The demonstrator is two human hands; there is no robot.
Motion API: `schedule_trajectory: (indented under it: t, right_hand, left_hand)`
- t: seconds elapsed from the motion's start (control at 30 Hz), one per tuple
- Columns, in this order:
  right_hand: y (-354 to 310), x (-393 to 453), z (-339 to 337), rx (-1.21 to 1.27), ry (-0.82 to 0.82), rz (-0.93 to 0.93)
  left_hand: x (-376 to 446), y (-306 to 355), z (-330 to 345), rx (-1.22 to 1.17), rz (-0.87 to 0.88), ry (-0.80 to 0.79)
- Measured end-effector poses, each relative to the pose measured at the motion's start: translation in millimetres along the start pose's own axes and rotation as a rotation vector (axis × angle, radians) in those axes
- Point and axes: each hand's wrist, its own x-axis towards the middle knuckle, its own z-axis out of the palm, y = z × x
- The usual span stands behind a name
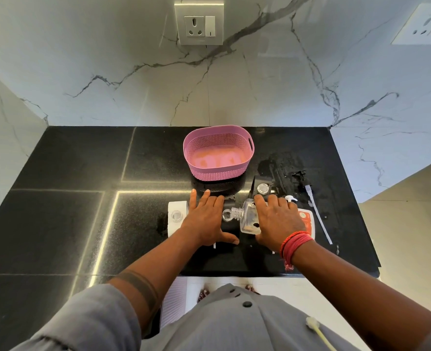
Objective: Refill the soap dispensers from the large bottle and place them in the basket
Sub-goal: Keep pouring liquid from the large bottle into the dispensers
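A pink perforated basket (244,171) stands at the back middle of the black counter, with nothing standing in it. My right hand (279,221) grips the large clear bottle (247,216) with an orange and white label. The bottle is tipped on its side, and its threaded neck points left at the open mouth of a black dispenser (228,228). My left hand (205,219) rests flat on that dispenser, fingers straight. A white dispenser (176,216) with an open mouth stands left of that hand. Another black dispenser (262,188), also uncapped, stands behind the bottle.
A white pump head (290,198) shows behind my right hand. A black pump (299,173) and a white pump with a long tube (317,214) lie on a wet patch at the right. The counter's front edge (335,272) is close to my body.
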Motion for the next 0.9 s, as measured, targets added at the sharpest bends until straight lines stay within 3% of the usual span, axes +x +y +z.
schedule_trajectory:
  t: [0.9]
  right_hand:
    - [-1.1, 1.1, 0.6, -0.014, -0.020, 0.015]
  left_hand:
    - [0.9, 1.0, 1.0, -0.004, -0.004, 0.006]
